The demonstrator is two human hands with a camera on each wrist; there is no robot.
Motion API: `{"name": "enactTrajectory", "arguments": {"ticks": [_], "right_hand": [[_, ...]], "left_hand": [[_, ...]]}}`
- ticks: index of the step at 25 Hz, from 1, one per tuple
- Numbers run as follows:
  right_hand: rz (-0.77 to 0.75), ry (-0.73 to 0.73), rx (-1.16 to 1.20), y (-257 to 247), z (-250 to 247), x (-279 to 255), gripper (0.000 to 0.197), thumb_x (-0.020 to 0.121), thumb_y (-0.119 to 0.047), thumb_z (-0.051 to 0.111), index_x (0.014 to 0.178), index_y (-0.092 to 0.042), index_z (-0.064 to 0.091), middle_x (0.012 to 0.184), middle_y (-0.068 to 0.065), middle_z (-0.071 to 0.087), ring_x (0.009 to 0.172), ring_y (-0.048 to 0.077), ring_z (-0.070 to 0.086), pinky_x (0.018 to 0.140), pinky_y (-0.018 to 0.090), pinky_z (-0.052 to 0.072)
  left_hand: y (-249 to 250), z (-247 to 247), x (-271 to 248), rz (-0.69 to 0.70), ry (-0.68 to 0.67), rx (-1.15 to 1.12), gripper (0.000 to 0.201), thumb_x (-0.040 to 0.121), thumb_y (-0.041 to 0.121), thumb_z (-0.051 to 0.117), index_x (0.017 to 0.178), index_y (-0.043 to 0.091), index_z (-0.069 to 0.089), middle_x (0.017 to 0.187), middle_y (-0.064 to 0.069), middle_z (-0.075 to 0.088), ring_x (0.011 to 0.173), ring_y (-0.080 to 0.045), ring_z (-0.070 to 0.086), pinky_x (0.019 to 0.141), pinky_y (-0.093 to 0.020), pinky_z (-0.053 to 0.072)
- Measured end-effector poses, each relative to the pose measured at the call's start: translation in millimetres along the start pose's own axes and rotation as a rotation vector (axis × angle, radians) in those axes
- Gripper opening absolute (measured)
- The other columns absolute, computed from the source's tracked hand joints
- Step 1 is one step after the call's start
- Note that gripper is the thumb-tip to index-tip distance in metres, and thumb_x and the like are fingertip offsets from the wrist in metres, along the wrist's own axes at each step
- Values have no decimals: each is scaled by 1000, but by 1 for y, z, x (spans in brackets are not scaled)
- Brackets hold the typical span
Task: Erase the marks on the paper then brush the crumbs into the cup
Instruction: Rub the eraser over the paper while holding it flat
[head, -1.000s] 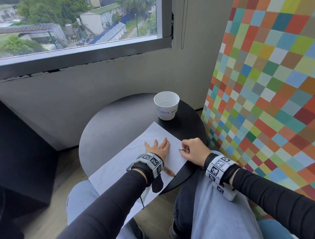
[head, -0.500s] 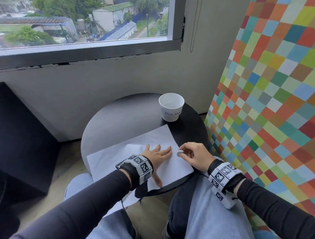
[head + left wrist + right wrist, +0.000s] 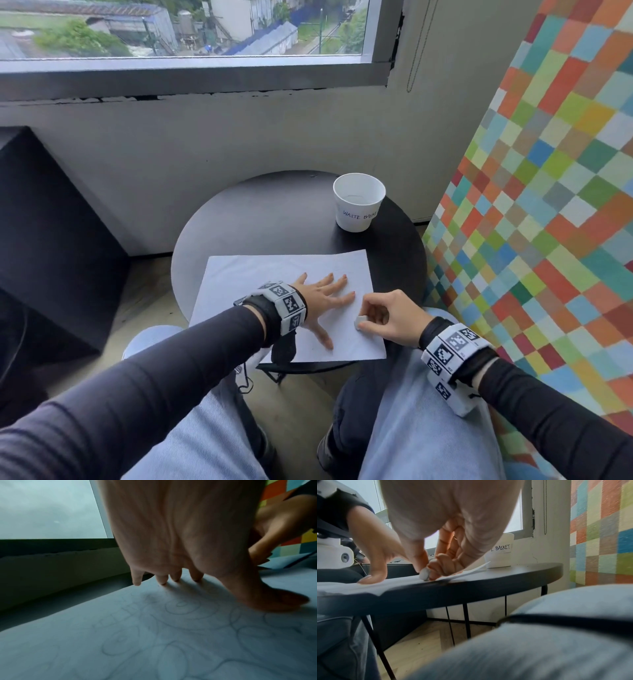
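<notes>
Since a second ago you have turned the paper: it then ran diagonally off the near-left rim of the table, and now it lies nearly square to you with its long edge across the table, its near edge overhanging the rim at 6 o'clock. Your left hand has stayed flat on the sheet, fingers straight and spread, thumb splayed toward you; it now sits closer to the middle of the sheet. Your right hand has shifted toward the sheet's near-right corner. Its thumb and curled fingers pinch the eraser, a small white lump, and the right wrist view shows the eraser's tip touching the paper close to the table's edge. The eraser lies at about 4 o'clock from your left hand, just beside its thumb and apart from it. In the left wrist view faint pencil loops and spirals, the marks, cover the sheet under and in front of your palm. The cup, white and labelled WASTE BASKET, stands upright on the bare table at 1 o'clock from the paper, just past its far-right corner, well apart from both hands.
</notes>
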State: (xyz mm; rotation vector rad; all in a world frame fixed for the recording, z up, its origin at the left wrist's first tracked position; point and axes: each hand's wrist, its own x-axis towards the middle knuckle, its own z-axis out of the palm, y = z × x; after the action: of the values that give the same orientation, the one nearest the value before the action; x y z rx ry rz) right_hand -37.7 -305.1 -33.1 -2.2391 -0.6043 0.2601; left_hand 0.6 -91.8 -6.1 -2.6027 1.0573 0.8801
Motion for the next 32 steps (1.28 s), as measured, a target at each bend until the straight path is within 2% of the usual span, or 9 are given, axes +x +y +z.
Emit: {"name": "enactTrajectory", "arguments": {"ticks": [5,8,12,16,20,23,27,30,32], "right_hand": [[-7,68,-41,2,4,5,13,77,-20,77,75,-13,66,60,-8,59,55,6,52,57,14,41],[2,145,-79,1,6,7,13,78,-20,75,76,-13,64,62,-5,61,56,9,53,58,16,42],[-90,-34,-36,-4,11,3,13,78,-22,76,75,-14,66,60,-8,60,56,8,53,57,14,42],[-18,148,-94,0,5,10,14,78,-22,75,75,-13,64,62,-3,62,57,11,55,59,21,44],[-93,-42,-38,-5,14,3,14,79,-24,77,77,-13,67,62,-6,62,57,7,55,58,17,45],[-28,125,-81,-1,6,8,15,79,-22,75,78,-12,65,62,-5,60,56,8,52,58,20,42],[-113,-44,-34,-5,14,6,12,80,-23,76,79,-13,68,63,-6,62,57,7,54,58,17,44],[-37,140,-83,-1,7,12,12,79,-22,75,79,-14,67,62,-6,61,56,9,54,59,19,42],[-76,61,-59,-4,9,10,12,80,-22,75,80,-14,67,61,-9,59,55,7,53,59,17,41]], "left_hand": [[14,4,7,-49,64,-74,125,74,67,70,158,19,-9,164,0,-19,152,-27,-11,119,-57,17],[13,5,7,-71,72,-87,132,70,71,71,157,16,-12,164,3,-19,152,-24,-10,118,-61,12],[13,6,10,-78,83,-80,135,68,72,72,157,15,-12,164,3,-18,152,-24,-10,120,-58,11],[12,7,10,-75,90,-101,135,68,71,72,157,16,-12,164,4,-18,152,-23,-10,119,-59,12],[13,7,9,-86,86,-81,136,67,73,72,157,15,-13,164,4,-18,152,-23,-10,118,-62,10],[13,6,10,-83,80,-83,136,68,72,72,157,15,-13,164,4,-18,152,-23,-10,118,-63,9],[13,6,9,-91,69,-77,136,68,73,71,156,14,-14,164,4,-20,152,-23,-10,117,-65,8],[12,5,9,-83,69,-92,135,68,73,71,156,16,-14,164,5,-20,152,-23,-11,117,-65,7],[13,6,9,-87,62,-91,135,68,73,70,156,15,-15,163,4,-21,152,-23,-11,117,-65,7]]}}
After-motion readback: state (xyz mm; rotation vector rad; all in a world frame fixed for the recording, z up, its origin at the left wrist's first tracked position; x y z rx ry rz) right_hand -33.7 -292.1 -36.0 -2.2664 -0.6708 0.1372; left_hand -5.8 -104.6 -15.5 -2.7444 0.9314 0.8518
